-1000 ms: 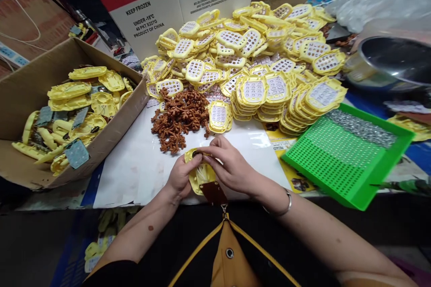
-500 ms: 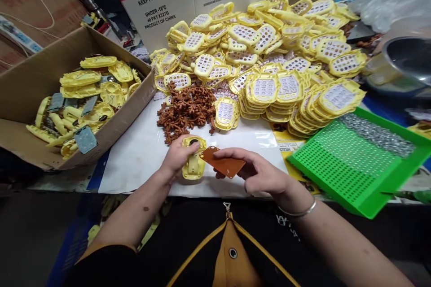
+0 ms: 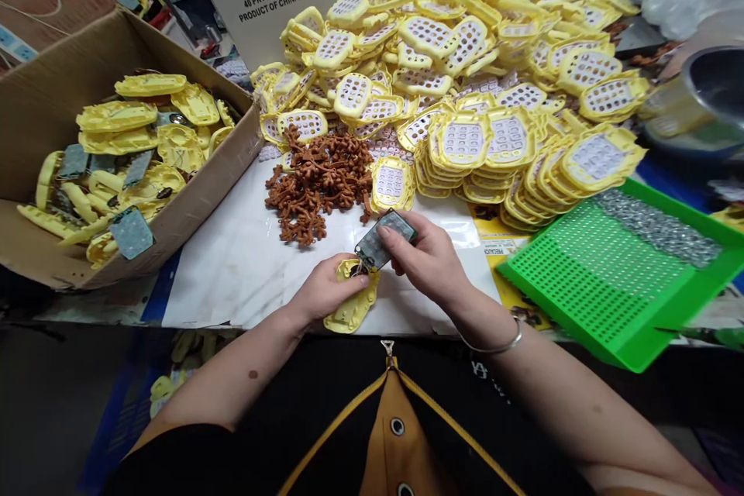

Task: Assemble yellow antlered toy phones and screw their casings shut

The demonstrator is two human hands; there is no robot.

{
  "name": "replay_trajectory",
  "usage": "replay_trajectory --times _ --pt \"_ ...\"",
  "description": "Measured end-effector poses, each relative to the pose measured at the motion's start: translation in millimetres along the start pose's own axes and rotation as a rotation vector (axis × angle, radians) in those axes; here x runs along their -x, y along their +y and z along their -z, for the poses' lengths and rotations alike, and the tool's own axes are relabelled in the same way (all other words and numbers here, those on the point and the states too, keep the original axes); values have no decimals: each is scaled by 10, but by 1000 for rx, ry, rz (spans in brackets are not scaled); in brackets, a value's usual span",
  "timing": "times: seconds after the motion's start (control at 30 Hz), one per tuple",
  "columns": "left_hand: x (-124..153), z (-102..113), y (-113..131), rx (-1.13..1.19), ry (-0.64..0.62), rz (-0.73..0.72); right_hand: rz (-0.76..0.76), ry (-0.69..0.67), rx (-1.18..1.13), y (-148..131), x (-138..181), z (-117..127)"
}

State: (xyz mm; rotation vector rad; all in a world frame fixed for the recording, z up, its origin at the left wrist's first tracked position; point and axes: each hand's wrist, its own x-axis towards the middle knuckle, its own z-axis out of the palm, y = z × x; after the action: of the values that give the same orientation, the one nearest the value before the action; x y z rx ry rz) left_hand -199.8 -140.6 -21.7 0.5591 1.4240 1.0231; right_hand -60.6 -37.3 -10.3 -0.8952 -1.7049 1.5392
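My left hand (image 3: 326, 288) is closed around a yellow plastic housing half (image 3: 356, 308), its hollow inner side up, close to the table's front edge. A round black part sits at the housing's upper end, and thin wires run from there to a circuit board (image 3: 379, 242). My right hand (image 3: 427, 254) pinches that board between thumb and fingers, tilted, with its grey-green side facing up, just above the housing. Beyond my hands lies a heap of small brown rubbery pieces (image 3: 317, 182). Beside it is a yellow housing with a white keypad (image 3: 392, 183).
On the left, a cardboard box (image 3: 232, 159) holds yellow housings with boards. Yellow keypad housings (image 3: 430, 39) are piled at the back, with stacks (image 3: 598, 159) at right. A green perforated tray (image 3: 581, 279) with small metal screws (image 3: 656, 229) stands at the right edge.
My right hand has turned the board over, from its brown face to its grey-green face, and raised it slightly. The housing in my left hand has moved right and tilted.
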Motion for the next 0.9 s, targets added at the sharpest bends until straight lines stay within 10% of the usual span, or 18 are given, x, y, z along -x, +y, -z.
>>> replay_trajectory --times 0.3,0.57,0.9 --pt "-25 77 34 243 -15 112 -68 -258 -122 51 82 200" --pt "-15 72 15 218 -106 123 493 86 907 -29 198 335" --pt "11 143 18 110 -192 59 464 -45 465 -7 213 130"
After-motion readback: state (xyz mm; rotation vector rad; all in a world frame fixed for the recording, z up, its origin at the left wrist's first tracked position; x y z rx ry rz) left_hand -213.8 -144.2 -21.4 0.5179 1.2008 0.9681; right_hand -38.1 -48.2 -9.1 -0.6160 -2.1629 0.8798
